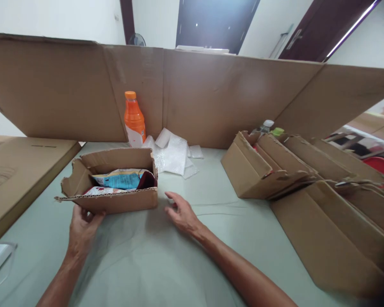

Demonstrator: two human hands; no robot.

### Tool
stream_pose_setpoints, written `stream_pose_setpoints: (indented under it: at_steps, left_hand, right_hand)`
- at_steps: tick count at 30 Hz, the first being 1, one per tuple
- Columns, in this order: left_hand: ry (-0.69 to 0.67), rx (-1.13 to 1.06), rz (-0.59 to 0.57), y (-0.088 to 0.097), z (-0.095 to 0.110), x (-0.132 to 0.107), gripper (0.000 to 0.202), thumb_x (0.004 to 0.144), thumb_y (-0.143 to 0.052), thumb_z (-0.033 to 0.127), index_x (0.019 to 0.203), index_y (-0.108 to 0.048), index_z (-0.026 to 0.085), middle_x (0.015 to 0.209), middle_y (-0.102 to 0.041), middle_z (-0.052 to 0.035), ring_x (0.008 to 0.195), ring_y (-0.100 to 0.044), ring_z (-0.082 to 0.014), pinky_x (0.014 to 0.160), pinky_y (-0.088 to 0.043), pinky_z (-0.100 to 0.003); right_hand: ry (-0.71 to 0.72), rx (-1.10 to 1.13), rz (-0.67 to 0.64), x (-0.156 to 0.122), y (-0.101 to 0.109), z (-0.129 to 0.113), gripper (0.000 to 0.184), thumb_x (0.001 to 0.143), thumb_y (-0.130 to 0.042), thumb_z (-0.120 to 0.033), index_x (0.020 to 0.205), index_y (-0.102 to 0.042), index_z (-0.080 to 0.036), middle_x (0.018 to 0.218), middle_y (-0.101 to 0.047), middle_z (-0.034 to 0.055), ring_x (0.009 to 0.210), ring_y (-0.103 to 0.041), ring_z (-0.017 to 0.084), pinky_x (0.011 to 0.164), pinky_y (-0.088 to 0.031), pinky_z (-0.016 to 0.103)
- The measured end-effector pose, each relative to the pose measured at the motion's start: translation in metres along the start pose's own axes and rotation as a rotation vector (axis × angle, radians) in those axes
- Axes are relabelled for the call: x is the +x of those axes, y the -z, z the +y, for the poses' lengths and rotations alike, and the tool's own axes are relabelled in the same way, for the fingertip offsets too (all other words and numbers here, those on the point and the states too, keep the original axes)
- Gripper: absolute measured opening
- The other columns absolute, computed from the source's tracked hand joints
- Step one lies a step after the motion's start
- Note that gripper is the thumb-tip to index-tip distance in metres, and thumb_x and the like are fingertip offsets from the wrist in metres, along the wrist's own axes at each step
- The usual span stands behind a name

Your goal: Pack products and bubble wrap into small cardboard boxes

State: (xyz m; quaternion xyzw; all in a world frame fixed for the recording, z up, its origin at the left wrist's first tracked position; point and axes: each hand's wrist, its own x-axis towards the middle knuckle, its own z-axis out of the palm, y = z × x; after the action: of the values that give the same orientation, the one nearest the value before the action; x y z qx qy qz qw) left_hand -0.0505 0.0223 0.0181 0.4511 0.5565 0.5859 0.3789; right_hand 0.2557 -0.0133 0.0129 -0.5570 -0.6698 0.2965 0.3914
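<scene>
An open cardboard box [128, 202] with torn upper edges stands at the left of the table, and my left hand [82, 230] grips its near lower edge, fingertips hidden under or behind it. Inside lie a blue and yellow packet [123, 181], a white packet [104, 190] with coloured print and a dark red item [147, 181]; their kinds cannot be made out. My right hand [183, 215] hovers just right of the box, apart from it, fingers loosely curled and holding nothing. Behind the box stand an orange drink bottle [135, 119] and pieces of bubble wrap [174, 155].
Several cardboard boxes [248, 170] with items in them fill the right side. A clear bottle with a white cap [268, 124] pokes out of them. A large flat carton [28, 170] lies at the left. A tall cardboard screen [227, 100] closes off the back.
</scene>
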Motion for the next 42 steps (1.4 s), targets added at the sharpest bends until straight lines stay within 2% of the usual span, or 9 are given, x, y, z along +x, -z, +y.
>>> stream_pose_setpoints:
  at_steps: [5,7,11,15,21,28,33,39,42]
  left_hand:
    - [0.037,0.015,-0.052,-0.024,0.003,0.004,0.073,0.06,-0.082,0.031,0.126,-0.053,0.025,0.132,-0.059,-0.0071,0.124,-0.055,-0.0271,0.107,-0.046,-0.041]
    - [0.039,-0.003,-0.071,-0.031,-0.003,0.007,0.072,0.061,-0.081,0.03,0.127,-0.052,0.025,0.129,-0.06,-0.0062,0.122,-0.056,-0.0252,0.107,-0.044,-0.04]
    - [0.02,-0.032,-0.067,-0.038,-0.021,0.012,0.066,0.062,-0.079,0.028,0.123,-0.052,0.026,0.122,-0.062,-0.0043,0.114,-0.059,-0.0216,0.104,-0.046,-0.035]
    - [0.02,-0.021,-0.037,-0.035,-0.031,0.012,0.063,0.062,-0.079,0.029,0.119,-0.053,0.026,0.117,-0.063,-0.0039,0.115,-0.06,-0.0223,0.104,-0.047,-0.035]
    - [0.003,-0.034,-0.046,-0.035,-0.033,0.011,0.069,0.065,-0.077,0.027,0.128,-0.05,0.026,0.121,-0.062,-0.0069,0.12,-0.059,-0.0232,0.106,-0.047,-0.037]
    - [-0.087,0.048,-0.014,-0.034,-0.027,0.009,0.086,0.069,-0.075,0.03,0.146,-0.039,0.024,0.141,-0.054,-0.0133,0.13,-0.054,-0.0279,0.114,-0.039,-0.048]
    - [-0.381,0.381,0.121,-0.019,0.014,-0.051,0.087,0.078,-0.073,0.03,0.155,-0.031,0.022,0.154,-0.042,-0.0168,0.138,-0.046,-0.0353,0.115,-0.035,-0.056]
    - [-0.643,0.448,-0.609,-0.036,0.044,-0.153,0.081,0.085,-0.063,0.021,0.156,-0.025,0.023,0.151,-0.046,-0.0147,0.141,-0.043,-0.0304,0.114,-0.04,-0.049]
    - [-0.569,0.404,-0.755,-0.054,0.034,-0.171,0.079,0.086,-0.06,0.022,0.156,-0.024,0.022,0.131,-0.062,-0.0126,0.122,-0.057,-0.0266,0.104,-0.048,-0.045]
  right_hand:
    - [-0.02,0.066,-0.06,0.018,-0.007,-0.003,0.055,0.083,-0.059,-0.021,0.137,-0.055,-0.018,0.124,-0.068,0.0108,0.089,-0.068,0.021,0.081,-0.057,0.037]
    - [0.025,-0.003,-0.039,0.021,0.009,0.007,0.045,0.085,-0.056,-0.02,0.129,-0.061,-0.02,0.125,-0.068,0.01,0.1,-0.068,0.023,0.088,-0.056,0.039]
    - [0.135,-0.415,0.093,0.044,0.048,0.031,0.037,0.088,-0.056,-0.019,0.123,-0.066,-0.022,0.135,-0.064,0.0118,0.126,-0.057,0.028,0.108,-0.044,0.048]
    - [0.066,-0.784,0.148,0.089,0.061,0.045,0.057,0.08,-0.066,-0.015,0.137,-0.058,-0.015,0.148,-0.051,0.0204,0.125,-0.054,0.036,0.1,-0.045,0.05]
    - [0.067,-0.762,0.261,0.125,0.072,0.051,0.025,0.092,-0.052,-0.013,0.102,-0.074,-0.018,0.131,-0.067,0.0155,0.114,-0.064,0.029,0.096,-0.048,0.046]
    - [0.24,-0.672,0.278,0.039,0.119,0.009,0.022,0.094,-0.051,-0.018,0.101,-0.072,-0.022,0.122,-0.072,0.0086,0.111,-0.068,0.023,0.095,-0.055,0.038]
    - [0.268,-0.59,0.008,-0.062,0.121,-0.019,0.019,0.095,-0.053,-0.02,0.102,-0.071,-0.023,0.12,-0.073,0.008,0.109,-0.069,0.024,0.092,-0.057,0.04]
    - [0.027,-0.36,-0.334,-0.116,0.1,-0.05,0.021,0.094,-0.054,-0.024,0.106,-0.072,-0.022,0.104,-0.076,0.0054,0.09,-0.071,0.02,0.079,-0.055,0.03]
    - [-0.113,-0.226,-0.424,-0.115,0.088,-0.052,0.019,0.093,-0.053,-0.026,0.093,-0.071,-0.021,0.078,-0.071,0.0002,0.067,-0.062,0.015,0.06,-0.047,0.024]
